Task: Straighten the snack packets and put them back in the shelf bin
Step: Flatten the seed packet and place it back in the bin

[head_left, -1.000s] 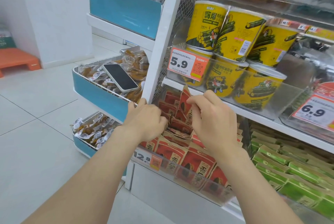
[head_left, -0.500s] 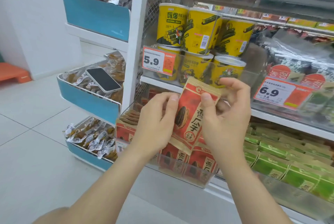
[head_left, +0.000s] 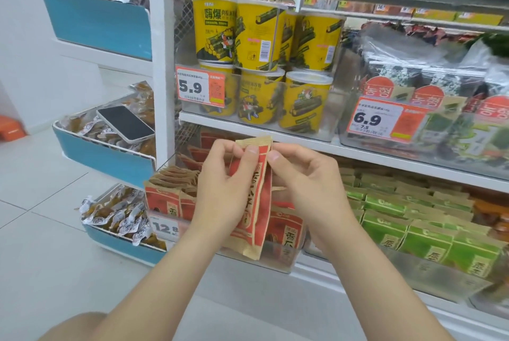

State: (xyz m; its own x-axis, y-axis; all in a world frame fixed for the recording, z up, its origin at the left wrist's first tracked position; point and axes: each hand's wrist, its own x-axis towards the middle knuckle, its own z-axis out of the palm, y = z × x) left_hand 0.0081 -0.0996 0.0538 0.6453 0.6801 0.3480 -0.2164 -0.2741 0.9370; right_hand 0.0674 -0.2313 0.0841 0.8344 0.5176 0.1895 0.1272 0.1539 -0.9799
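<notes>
Two hands hold one red-and-tan paper snack packet (head_left: 254, 203) upright, just in front of the clear plastic shelf bin (head_left: 283, 265) and above the matching red packets (head_left: 170, 197) standing in it. The step looks like straightening. The left hand (head_left: 223, 192) grips the packet's left edge, thumb pressed on the front. The right hand (head_left: 308, 183) pinches the top right edge. Next, the packet likely needs flattening, then slotting upright into the row.
</notes>
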